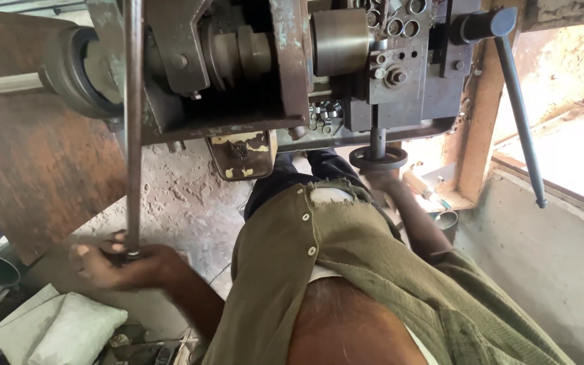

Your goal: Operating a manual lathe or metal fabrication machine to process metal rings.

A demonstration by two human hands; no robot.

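Lever (133, 128): long steel bar, judged stiff and heavy, left hand (119, 263) clenched round its low end; right hand (380, 179) at handwheel (378, 159), grip unclear.

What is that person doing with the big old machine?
A person in an olive-green shirt is at a big, worn metal machine. The left hand is wrapped round the lower end of a long metal rod that runs up past the machine's front. The right hand reaches up under the machine, right at a small round handwheel. A long dark lever hangs untouched on the right. The floor below is dusty.
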